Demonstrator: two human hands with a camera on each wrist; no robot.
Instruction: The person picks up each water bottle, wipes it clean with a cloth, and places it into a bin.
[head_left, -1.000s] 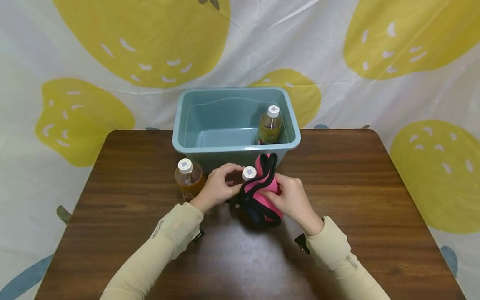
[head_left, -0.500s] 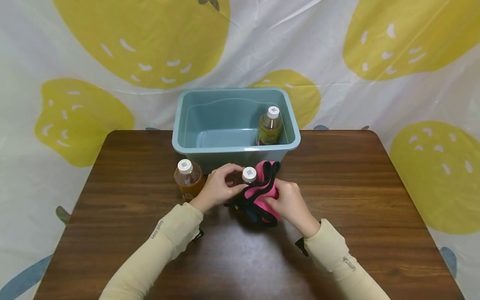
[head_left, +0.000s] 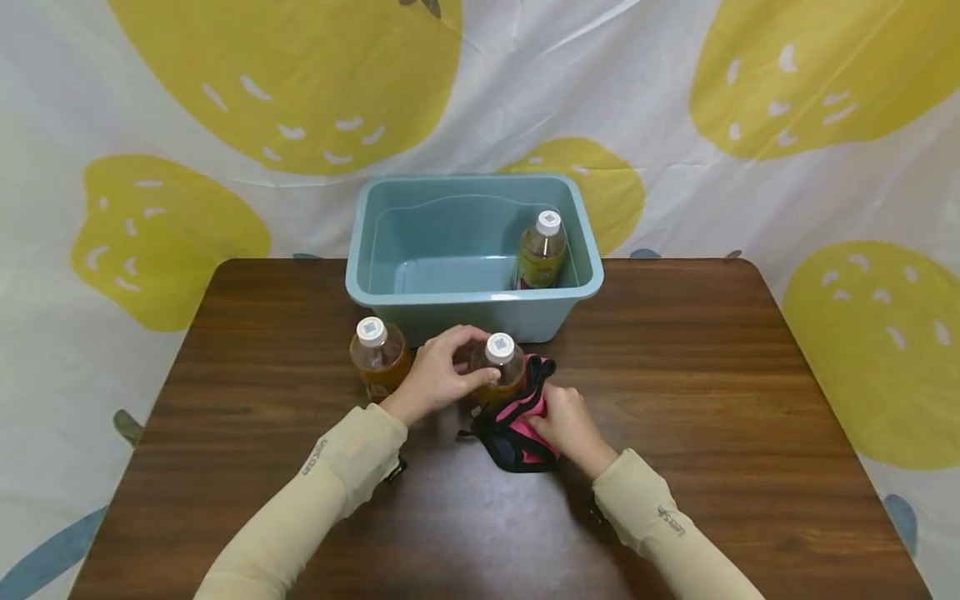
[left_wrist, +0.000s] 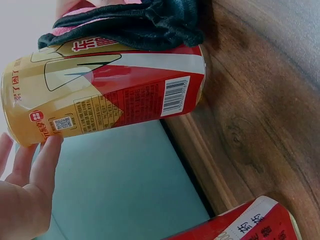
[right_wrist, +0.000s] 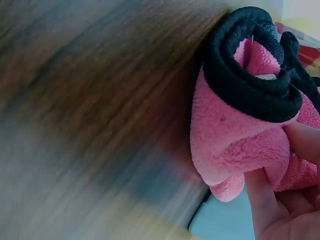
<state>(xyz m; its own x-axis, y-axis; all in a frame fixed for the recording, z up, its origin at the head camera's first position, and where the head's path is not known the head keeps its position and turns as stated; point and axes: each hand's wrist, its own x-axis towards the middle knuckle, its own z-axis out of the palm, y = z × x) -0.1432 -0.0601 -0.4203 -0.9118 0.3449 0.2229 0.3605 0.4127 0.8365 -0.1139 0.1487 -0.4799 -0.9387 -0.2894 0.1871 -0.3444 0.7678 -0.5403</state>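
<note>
My left hand (head_left: 442, 372) holds a white-capped bottle (head_left: 501, 358) near its top, thumb and fingers around the shoulder. In the left wrist view the fingertips touch the gold end of the bottle's red and gold label (left_wrist: 110, 95). Against the bottle's right side lies a pink cloth with black edging (head_left: 527, 425). My right hand (head_left: 572, 425) pinches that cloth; the right wrist view shows thumb and fingers gripping its pink fleece (right_wrist: 240, 145). The cloth's dark part rests low in front of the bottle.
Behind the hands stands a blue-green bin (head_left: 472, 302) with one bottle (head_left: 542, 254) in its right end. Another bottle (head_left: 378, 362) of amber liquid stands left of my left hand on the wooden table (head_left: 720, 375). A lemon-patterned cloth hangs behind.
My right hand has moved down and toward the table's near side with the pink cloth, uncovering the bottle's shoulder and upper body. My left hand stays at the bottle.
</note>
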